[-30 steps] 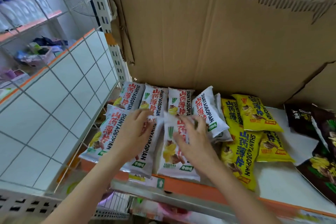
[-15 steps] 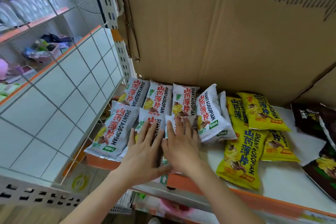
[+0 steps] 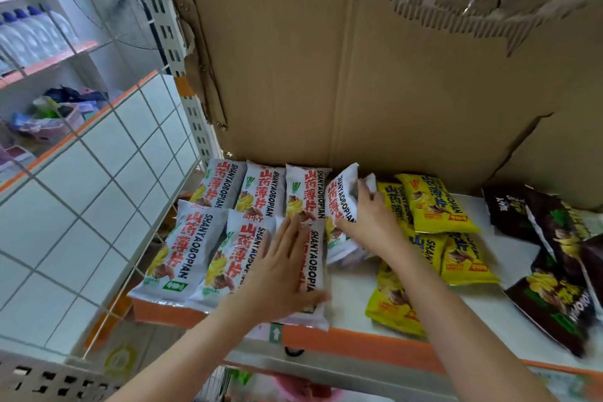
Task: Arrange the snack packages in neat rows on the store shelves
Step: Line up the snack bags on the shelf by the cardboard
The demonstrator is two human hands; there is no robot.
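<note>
Where torn cardboard [image 3: 375, 75] backs the white shelf [image 3: 355, 287], white snack packages [image 3: 202, 232] lie in two rows at left, yellow packages [image 3: 434, 206] mid-shelf, dark packages [image 3: 554, 258] at right. Left hand [image 3: 277, 271] presses flat on a front white package; right hand [image 3: 368, 222] grips a tilted white package [image 3: 339, 196].

White shelf [image 3: 352, 290] w/ orange front edge carries white snack packs [image 3: 182, 248] in two rows at left; right of them yellow packs [image 3: 434, 206], then dark packs [image 3: 554, 274] further right.
</note>
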